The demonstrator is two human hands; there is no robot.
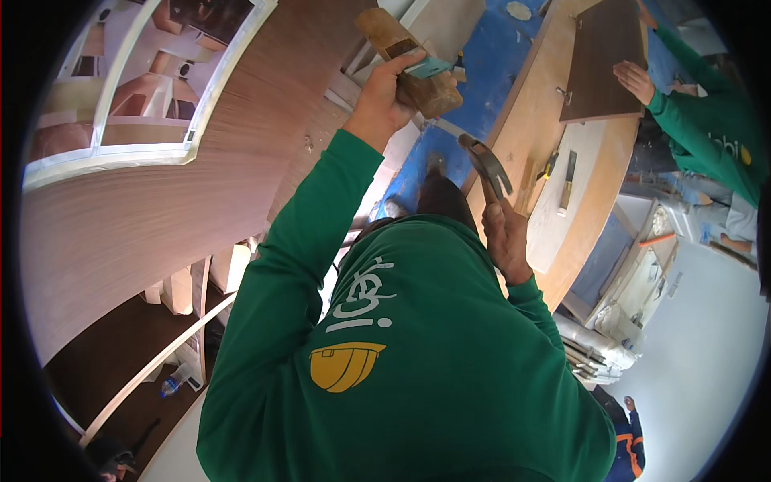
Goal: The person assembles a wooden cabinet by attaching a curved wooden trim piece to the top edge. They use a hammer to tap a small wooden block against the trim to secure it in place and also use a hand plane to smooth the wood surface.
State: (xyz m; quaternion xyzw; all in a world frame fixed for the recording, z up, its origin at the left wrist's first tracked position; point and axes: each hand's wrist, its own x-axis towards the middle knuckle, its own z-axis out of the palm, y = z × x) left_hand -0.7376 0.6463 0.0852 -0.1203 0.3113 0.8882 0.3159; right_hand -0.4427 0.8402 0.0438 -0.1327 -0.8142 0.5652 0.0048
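Observation:
My left hand (381,103) is raised and wrapped round a wooden hand plane (436,95), its thumb lying on the plane's blue-green metal blade (428,67). The plane is tilted, one end toward the upper left. Lower and to the right, my right hand (506,238) grips a claw hammer (487,167) by its handle, close below the dark head. Head and plane are apart, with a small gap between them. Part of the hammer's handle is hidden in my fingers.
On the wooden bench (590,249) at right lie a chisel (569,181), a yellow-black utility knife (548,165) and a dark brown panel (606,60), touched by a green-sleeved co-worker's hand (634,81). A curved brown wood surface (201,209) fills the left. A bottle (171,384) stands low left.

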